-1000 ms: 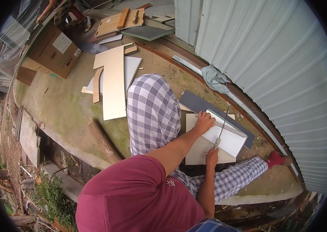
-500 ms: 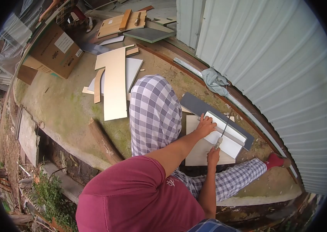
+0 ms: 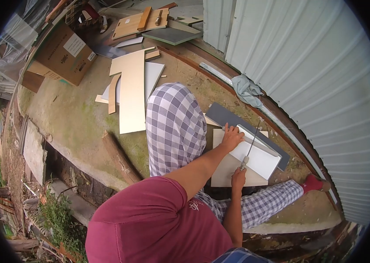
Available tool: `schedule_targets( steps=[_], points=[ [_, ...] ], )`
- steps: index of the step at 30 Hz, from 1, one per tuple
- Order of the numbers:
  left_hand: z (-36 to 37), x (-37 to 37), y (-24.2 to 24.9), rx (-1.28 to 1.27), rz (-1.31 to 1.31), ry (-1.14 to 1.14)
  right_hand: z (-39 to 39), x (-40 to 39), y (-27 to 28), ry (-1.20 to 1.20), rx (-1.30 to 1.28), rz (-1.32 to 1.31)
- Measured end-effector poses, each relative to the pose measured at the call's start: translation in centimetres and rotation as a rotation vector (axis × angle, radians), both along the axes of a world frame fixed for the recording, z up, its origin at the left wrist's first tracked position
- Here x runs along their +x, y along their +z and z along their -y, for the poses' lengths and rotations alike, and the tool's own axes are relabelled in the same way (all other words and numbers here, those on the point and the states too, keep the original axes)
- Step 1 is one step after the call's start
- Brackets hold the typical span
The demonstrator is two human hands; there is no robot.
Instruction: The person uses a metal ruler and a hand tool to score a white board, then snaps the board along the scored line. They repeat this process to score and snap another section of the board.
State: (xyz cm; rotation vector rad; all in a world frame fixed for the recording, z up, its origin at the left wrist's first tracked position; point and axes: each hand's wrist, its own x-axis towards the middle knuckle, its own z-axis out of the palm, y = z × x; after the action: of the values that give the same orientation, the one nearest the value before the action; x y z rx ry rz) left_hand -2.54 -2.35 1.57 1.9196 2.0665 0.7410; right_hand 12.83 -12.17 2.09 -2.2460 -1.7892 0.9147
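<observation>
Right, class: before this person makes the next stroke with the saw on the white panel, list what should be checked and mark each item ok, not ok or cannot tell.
1. Left hand pressed flat on the white panel, steadying it: ok.
2. Right hand closed around the handle of the saw: ok.
3. Left-hand fingers away from the blade line: cannot tell, they lie close beside it.
4. Panel backed from below: ok, it lies on a beige board and a grey board.
5. Blade following a marked line: cannot tell, too small to see.
</observation>
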Motion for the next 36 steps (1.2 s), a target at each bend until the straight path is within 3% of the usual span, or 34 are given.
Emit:
schedule_targets(
  steps=[7, 14, 20, 27, 36],
  points=[
    [-0.1, 0.1, -0.1, 0.045, 0.019, 0.023, -4.4, -0.7, 0.5, 0.034, -0.003, 0.004],
    [0.0, -0.1, 0.1, 0.035, 0.034, 0.018, 0.6, 0.3, 0.6, 0.009, -0.009, -0.019],
    [0.3, -0.1, 0.0, 0.035, 0.077, 0.041, -3.1, -0.6, 0.9, 0.025, 0.027, -0.009],
    [-0.3, 0.0, 0.0, 0.036, 0.066, 0.031, 1.4, 0.2, 0.9, 0.018, -0.022, -0.026],
    [-0.4, 0.0, 0.2, -0.010, 0.071, 0.029, -2.3, -0.6, 1.4, -0.001, -0.027, 0.021]
  ],
)
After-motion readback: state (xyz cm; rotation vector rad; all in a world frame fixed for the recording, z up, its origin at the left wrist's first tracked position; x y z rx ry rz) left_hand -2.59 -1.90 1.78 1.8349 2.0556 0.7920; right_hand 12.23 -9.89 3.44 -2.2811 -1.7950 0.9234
